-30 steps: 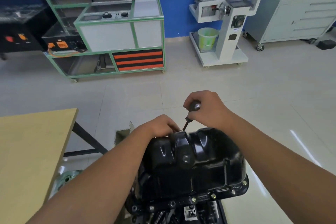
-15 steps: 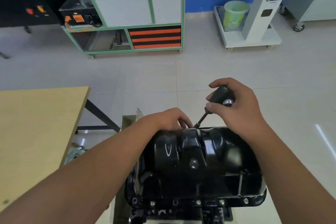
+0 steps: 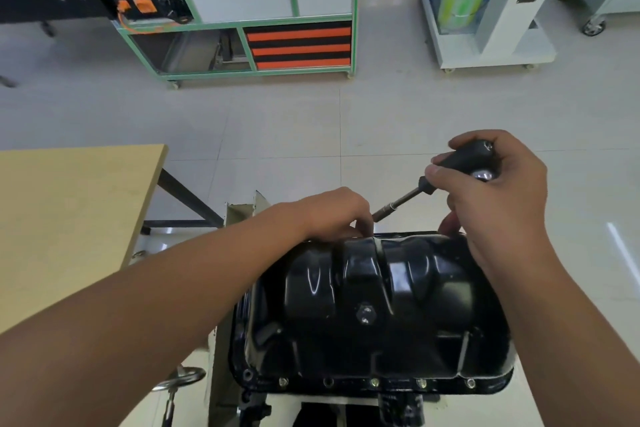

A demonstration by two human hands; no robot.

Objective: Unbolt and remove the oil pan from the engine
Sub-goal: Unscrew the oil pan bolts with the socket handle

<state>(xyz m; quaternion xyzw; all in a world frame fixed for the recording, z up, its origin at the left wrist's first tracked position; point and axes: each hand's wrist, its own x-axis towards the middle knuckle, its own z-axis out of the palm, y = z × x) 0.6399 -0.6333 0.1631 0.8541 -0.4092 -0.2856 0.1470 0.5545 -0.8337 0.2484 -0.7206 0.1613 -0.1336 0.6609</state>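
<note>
The glossy black oil pan (image 3: pixel 381 305) sits upside down on the engine, with several bolts (image 3: pixel 374 382) along its near flange. My right hand (image 3: pixel 495 198) grips the black handle of a socket driver (image 3: pixel 460 163), held above the pan's far edge. Its metal shaft (image 3: pixel 394 206) slants down and left to the far flange. My left hand (image 3: pixel 337 215) reaches over the pan's far edge and its fingers curl round the tip of the shaft there. The bolt under the tip is hidden behind my left hand.
A wooden table (image 3: pixel 65 218) stands at the left. A green-framed cabinet (image 3: pixel 256 7) and a white machine stand with a green bucket (image 3: pixel 460 0) are across the tiled floor. A metal handle (image 3: pixel 180 380) of the engine stand shows at the bottom left.
My head has tilted down and closer, so the pan fills more of the view. My right hand with the driver handle has lifted up and to the right, tilting the shaft flatter.
</note>
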